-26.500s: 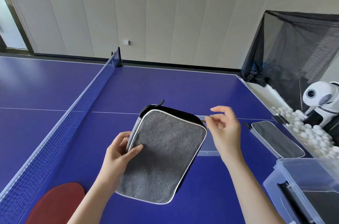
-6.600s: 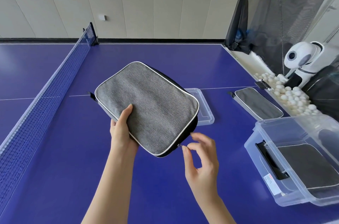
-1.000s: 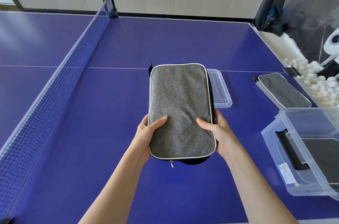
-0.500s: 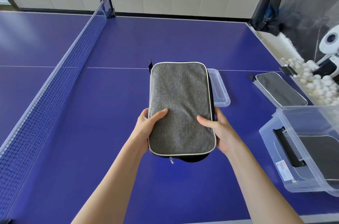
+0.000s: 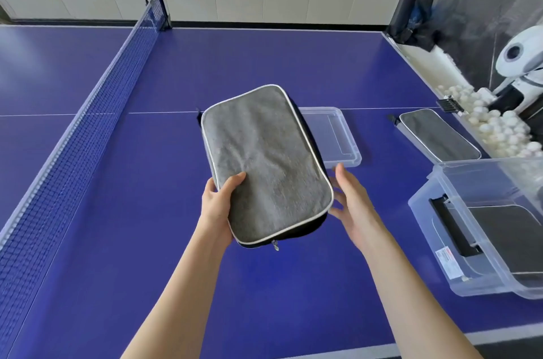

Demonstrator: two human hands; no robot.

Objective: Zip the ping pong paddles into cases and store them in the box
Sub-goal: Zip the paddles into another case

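A grey paddle case (image 5: 264, 159) with white piping is held above the blue table, tilted, its zipper pull hanging at the near edge. My left hand (image 5: 219, 206) grips its near left corner, thumb on top. My right hand (image 5: 351, 206) is beside the case's right edge with fingers spread, off the case. A clear plastic box (image 5: 440, 244) stands at the right with a dark case (image 5: 511, 235) lying inside. Another grey case (image 5: 437, 135) lies on the table beyond the box.
The box's clear lid (image 5: 338, 138) lies on the table behind the held case. The net (image 5: 73, 129) runs along the left. A white ball machine (image 5: 520, 70) with several white balls (image 5: 496, 129) and a black catch net stand at the right end.
The case has tilted, its far end swinging left. My right hand has let go of the case's right side and opened beside it. My left hand keeps its hold.
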